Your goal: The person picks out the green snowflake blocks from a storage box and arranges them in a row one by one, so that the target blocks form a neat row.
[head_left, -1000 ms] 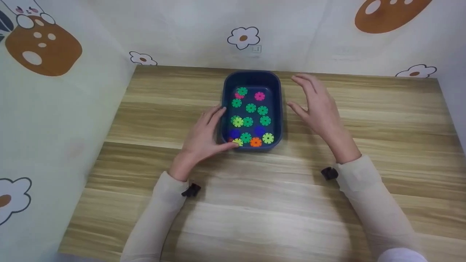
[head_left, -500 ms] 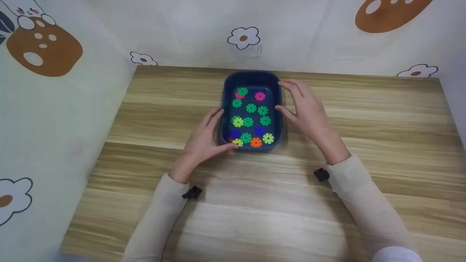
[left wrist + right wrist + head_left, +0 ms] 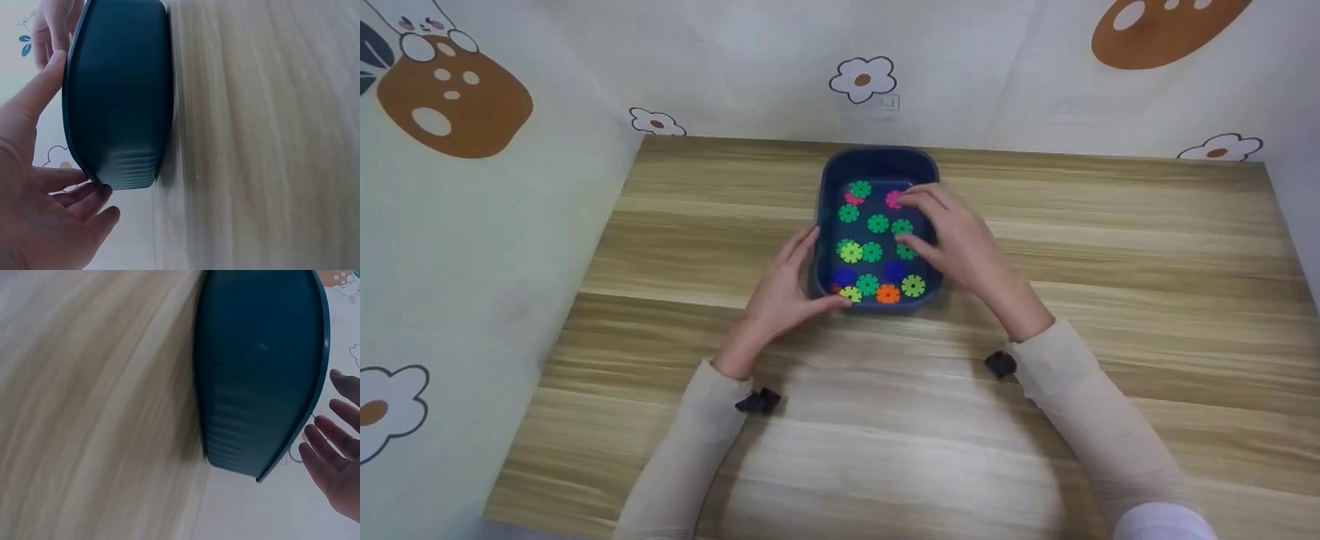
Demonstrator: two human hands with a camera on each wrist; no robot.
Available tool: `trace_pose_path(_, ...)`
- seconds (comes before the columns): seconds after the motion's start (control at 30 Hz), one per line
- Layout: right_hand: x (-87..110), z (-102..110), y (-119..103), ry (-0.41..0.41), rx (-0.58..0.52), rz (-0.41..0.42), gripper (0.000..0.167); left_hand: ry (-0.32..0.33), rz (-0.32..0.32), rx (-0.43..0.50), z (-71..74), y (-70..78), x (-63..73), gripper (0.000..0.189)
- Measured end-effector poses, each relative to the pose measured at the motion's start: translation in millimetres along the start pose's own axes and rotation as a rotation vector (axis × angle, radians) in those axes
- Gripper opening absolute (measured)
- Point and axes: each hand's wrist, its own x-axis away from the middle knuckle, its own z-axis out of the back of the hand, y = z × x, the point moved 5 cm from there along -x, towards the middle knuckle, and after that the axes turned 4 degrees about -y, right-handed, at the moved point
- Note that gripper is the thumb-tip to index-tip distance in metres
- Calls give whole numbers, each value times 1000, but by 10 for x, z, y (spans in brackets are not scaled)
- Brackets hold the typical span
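The right hand (image 3: 956, 234) has moved in over the blue tub (image 3: 877, 163), fingers parted, partly hiding bright discs (image 3: 892, 199).
The tub sits by the wooden table's (image 3: 877, 427) far edge, the left hand (image 3: 778, 294) spread loosely against its rim; pale walls (image 3: 757, 67) bearing printed flowers (image 3: 862, 79) stand around.

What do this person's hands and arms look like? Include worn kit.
Left hand and right hand bare, no gloves. Sleeves long, plain beige, down to the wrists. Small black unit at each cuff's inner side. White fabric shows low on the right arm.
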Motion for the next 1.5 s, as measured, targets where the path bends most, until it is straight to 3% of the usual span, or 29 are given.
trace_pose_path(0.37, -98, -308, -88, -145, -142, -7, 38, -15, -36, 234, -48, 16, 13, 106)
trace_pose_path(0.6, -145, -495, -74, -262, -241, -75, 37, 19, -44, 216, -45, 18, 22, 105)
trace_pose_path(0.87, -193, -628, -23, -419, -292, -169, 37, -11, -17, 263, -57, 20, 22, 103)
trace_pose_path(1.2, -205, -766, 53, -642, -250, -257, 31, -7, -14, 212, -62, 20, -7, 104)
trace_pose_path(1.5, -210, -826, 0, -632, -141, -157, 25, -6, 2, 252, -46, -13, 19, 104)
